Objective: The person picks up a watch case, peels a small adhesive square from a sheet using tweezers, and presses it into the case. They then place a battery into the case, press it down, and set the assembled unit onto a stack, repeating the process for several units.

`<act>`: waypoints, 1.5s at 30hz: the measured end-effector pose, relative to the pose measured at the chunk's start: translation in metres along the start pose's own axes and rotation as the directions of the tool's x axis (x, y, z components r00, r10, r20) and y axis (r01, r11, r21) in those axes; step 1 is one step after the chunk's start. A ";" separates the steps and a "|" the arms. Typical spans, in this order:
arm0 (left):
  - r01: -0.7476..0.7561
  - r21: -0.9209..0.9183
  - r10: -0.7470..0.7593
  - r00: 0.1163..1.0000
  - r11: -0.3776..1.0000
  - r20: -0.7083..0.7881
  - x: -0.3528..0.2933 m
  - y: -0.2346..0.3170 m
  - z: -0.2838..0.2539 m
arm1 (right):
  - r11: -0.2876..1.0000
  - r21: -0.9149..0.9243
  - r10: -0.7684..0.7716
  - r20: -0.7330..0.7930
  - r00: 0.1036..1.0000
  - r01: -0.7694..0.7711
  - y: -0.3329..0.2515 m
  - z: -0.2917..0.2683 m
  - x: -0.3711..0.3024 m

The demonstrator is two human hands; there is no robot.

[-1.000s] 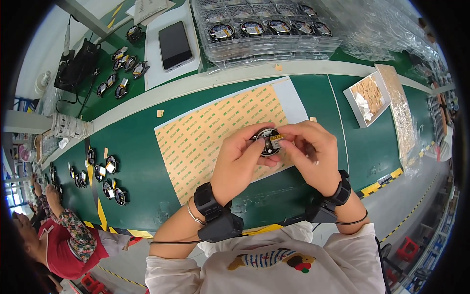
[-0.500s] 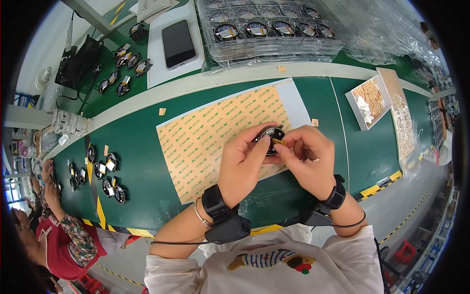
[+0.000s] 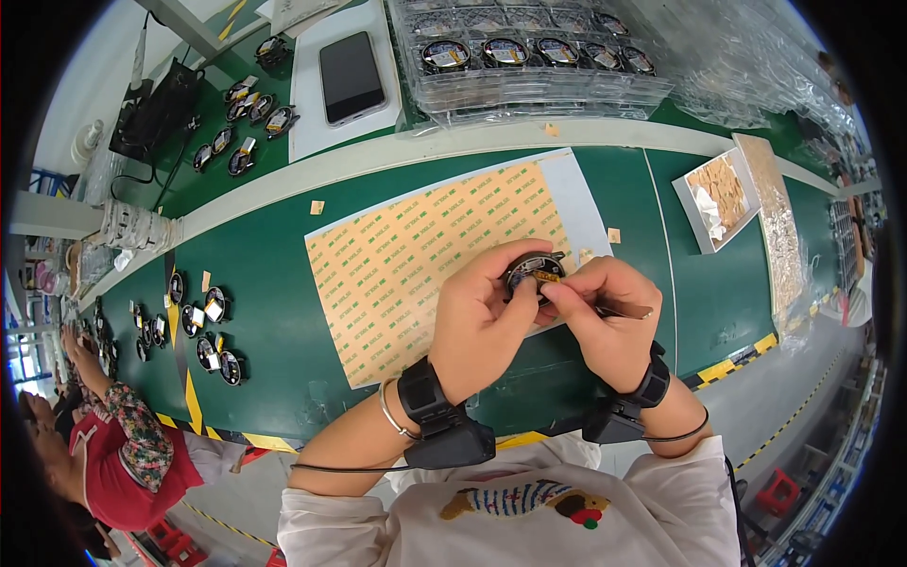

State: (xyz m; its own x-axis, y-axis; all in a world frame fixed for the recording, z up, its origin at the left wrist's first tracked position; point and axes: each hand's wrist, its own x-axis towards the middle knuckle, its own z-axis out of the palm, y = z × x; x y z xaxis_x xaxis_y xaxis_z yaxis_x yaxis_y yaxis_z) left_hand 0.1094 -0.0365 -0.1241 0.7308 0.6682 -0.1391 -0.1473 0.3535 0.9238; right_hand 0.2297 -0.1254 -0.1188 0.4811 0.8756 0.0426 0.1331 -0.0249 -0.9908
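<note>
My left hand (image 3: 484, 307) is closed round the side of a small round black electronic module (image 3: 521, 267), its thumb on the open face. Circuit parts and a small yellow flexible strip (image 3: 546, 277) show inside the module. My right hand (image 3: 607, 300) is closed at the module's right side, thumb and forefinger pinched at the strip. A thin metallic tool (image 3: 625, 310), its kind unclear, is held in the right hand, with one end sticking out past the fingers. Beneath both hands lies a tan patterned adhesive sheet (image 3: 406, 274) on white backing.
Several similar modules (image 3: 215, 304) lie at the left of the green bench (image 3: 274, 397), more on the shelf beyond. Clear plastic trays (image 3: 529, 94) of modules and a phone (image 3: 351, 77) are at the back. A white box (image 3: 704, 236) of tan pieces stands right. A co-worker (image 3: 123, 463) sits left.
Both hands and the module have shifted slightly right. The module's face has turned more into view, and the thin tool's end now shows beyond my right fingers.
</note>
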 end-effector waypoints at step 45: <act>-0.233 0.852 0.131 0.972 0.469 0.193 -0.032 0.040 -0.029 | 0.986 -0.096 0.157 0.298 0.942 -0.135 -0.005 0.002 0.010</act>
State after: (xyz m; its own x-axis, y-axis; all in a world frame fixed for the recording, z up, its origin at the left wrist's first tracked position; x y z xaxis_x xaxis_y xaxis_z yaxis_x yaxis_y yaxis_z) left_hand 0.0614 -0.0248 -0.0934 0.8202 0.5695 0.0548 0.3289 -0.5477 0.7693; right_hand 0.2318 -0.1157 -0.1140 0.2159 0.9642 -0.1542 0.1498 -0.1887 -0.9705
